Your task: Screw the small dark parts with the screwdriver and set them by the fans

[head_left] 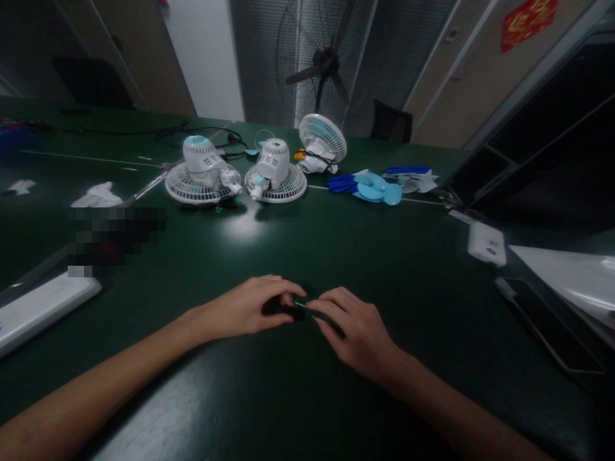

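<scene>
Low over the green table (230, 397), my left hand (250, 304) is curled, thumb and fingers around a small black piece (298, 314) whose kind is too dark to tell. My right hand (358, 326) faces it from the right, fingers pinched together. A thin shiny metal rod (300, 305) runs from the right fingertips toward the black piece. Whatever else lies inside the right palm is hidden in shadow. The fingertips of both hands are close together but apart.
Across the table stand three small white fans (276, 168), with light-blue fan blades (377, 188) and blue gloves (340, 183) beside them. A white box (487, 244) and a phone-like dark slab (550, 323) lie right. A long white bar (45, 307) lies left.
</scene>
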`<state>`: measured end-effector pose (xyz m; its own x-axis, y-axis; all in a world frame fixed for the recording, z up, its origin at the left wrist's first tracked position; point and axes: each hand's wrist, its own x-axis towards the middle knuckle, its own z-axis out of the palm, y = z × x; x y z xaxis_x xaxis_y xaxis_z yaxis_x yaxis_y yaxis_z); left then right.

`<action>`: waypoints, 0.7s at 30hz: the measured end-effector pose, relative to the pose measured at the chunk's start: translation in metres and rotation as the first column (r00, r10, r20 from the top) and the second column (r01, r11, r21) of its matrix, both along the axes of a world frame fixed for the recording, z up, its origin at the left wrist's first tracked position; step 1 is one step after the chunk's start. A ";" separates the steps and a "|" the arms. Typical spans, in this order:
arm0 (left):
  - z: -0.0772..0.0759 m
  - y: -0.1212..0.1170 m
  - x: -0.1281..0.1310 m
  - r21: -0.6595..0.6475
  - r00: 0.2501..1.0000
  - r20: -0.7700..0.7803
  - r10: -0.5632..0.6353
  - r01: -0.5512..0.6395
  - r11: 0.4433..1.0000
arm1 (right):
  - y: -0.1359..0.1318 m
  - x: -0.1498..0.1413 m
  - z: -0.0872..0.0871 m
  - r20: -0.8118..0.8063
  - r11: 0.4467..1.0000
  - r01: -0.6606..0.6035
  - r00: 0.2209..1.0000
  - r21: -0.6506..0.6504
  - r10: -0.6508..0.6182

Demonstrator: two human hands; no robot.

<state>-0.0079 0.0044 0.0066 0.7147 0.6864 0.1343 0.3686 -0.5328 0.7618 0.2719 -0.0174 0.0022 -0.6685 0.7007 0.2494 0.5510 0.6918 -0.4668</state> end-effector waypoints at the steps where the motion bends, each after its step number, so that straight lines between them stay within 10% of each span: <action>1: 0.000 0.000 0.000 -0.001 1.000 0.000 0.001 -0.001 1.000 | 0.000 0.000 0.000 0.000 1.000 0.002 1.000 0.008 -0.002; 21: 0.005 0.002 -0.003 0.062 0.996 -0.070 -0.054 0.058 0.996 | 0.003 -0.001 0.004 -0.100 0.988 0.139 0.984 -0.066 -0.145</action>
<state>-0.0105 0.0060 0.0119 0.7608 0.6366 0.1259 0.3867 -0.6006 0.6998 0.2708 -0.0140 0.0057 -0.5335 0.8020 0.2687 0.5878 0.5800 -0.5640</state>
